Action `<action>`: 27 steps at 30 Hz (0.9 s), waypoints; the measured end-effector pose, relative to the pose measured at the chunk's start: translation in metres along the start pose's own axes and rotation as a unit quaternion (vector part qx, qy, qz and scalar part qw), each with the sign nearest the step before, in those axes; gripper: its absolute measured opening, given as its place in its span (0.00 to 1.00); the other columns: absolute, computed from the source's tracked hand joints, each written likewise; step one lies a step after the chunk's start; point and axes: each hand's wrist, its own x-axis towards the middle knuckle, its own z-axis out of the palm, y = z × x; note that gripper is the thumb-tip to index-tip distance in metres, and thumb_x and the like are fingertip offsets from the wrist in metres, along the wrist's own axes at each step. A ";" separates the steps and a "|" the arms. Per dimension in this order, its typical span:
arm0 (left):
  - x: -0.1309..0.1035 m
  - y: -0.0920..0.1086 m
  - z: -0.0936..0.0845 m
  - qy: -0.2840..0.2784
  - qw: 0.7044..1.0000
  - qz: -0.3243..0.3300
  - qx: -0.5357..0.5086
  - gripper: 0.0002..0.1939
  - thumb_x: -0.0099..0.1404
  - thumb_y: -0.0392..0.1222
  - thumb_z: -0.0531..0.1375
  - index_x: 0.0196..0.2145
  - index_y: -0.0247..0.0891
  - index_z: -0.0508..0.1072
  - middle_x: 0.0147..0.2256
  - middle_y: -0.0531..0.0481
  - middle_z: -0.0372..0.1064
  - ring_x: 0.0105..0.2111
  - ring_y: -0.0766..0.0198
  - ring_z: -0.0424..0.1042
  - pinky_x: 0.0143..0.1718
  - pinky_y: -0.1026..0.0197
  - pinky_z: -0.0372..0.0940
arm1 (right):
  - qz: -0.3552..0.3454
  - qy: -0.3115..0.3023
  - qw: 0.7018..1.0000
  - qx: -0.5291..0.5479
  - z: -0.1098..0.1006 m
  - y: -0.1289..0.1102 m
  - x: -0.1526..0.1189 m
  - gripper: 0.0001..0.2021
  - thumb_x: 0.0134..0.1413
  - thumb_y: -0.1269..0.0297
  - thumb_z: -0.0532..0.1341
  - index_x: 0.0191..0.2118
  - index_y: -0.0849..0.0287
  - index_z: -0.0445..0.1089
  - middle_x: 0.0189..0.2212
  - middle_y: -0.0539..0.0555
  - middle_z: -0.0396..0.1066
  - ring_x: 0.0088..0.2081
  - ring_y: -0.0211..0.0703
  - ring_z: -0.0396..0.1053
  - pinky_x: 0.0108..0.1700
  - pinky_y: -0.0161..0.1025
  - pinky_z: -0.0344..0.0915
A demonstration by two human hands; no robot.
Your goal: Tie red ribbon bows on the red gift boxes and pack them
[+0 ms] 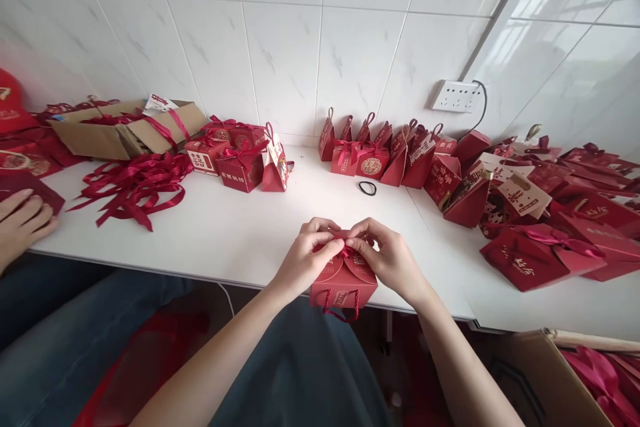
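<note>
Forearms [240, 343], left hand [309, 252] and right hand [381, 252] pinching satin ribbon [345, 251] atop red cardboard box [345, 283], at edge of white table [240, 233], open behind

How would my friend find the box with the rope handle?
Find the white table, then its near edge, mid-picture. A red box is there, between the left hand and right hand. Unlike boxes farther back, it shows a twisted rope handle.

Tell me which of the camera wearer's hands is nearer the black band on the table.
Right. The right hand is almost straight in front of the black band; the left hand is farther off, in front and to its left.
</note>
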 end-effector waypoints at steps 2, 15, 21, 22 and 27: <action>0.000 -0.001 0.002 0.015 1.000 0.010 -0.011 0.13 0.62 0.44 0.55 0.24 0.38 0.73 0.43 0.46 0.66 0.50 0.56 0.64 0.53 0.54 0.58 | -0.058 0.036 0.997 -0.046 -0.001 0.003 -0.004 0.05 0.60 0.65 0.57 0.33 0.56 0.68 0.32 0.53 0.71 0.34 0.41 0.68 0.35 0.39 0.66; 0.001 -0.003 -0.002 0.003 1.000 0.019 -0.021 0.12 0.63 0.44 0.55 0.27 0.39 0.75 0.44 0.47 0.66 0.50 0.57 0.64 0.54 0.56 0.58 | -0.210 0.076 0.939 -0.260 0.001 -0.014 -0.018 0.04 0.60 0.69 0.58 0.35 0.59 0.70 0.38 0.58 0.70 0.38 0.46 0.68 0.38 0.45 0.67; 0.001 -0.003 -0.009 -0.025 0.999 0.037 0.019 0.13 0.65 0.45 0.54 0.29 0.39 0.75 0.43 0.46 0.68 0.49 0.58 0.66 0.51 0.57 0.60 | -0.261 0.076 0.919 -0.287 -0.001 -0.014 -0.015 0.05 0.60 0.73 0.57 0.35 0.60 0.70 0.34 0.56 0.72 0.33 0.41 0.68 0.34 0.41 0.62; 0.000 -0.002 -0.009 -0.018 0.998 0.048 0.039 0.12 0.65 0.45 0.54 0.29 0.39 0.74 0.43 0.46 0.68 0.49 0.58 0.66 0.51 0.57 0.60 | -0.262 0.074 0.916 -0.294 -0.001 -0.014 -0.015 0.05 0.60 0.73 0.57 0.35 0.60 0.70 0.33 0.55 0.72 0.32 0.41 0.67 0.33 0.40 0.61; -0.011 0.009 -0.006 0.108 0.968 0.110 0.199 0.08 0.64 0.42 0.54 0.31 0.39 0.71 0.34 0.49 0.66 0.32 0.65 0.67 0.35 0.62 0.63 | -0.251 0.066 0.912 -0.318 -0.005 -0.014 -0.017 0.06 0.62 0.71 0.55 0.36 0.59 0.69 0.33 0.56 0.71 0.33 0.42 0.68 0.35 0.41 0.61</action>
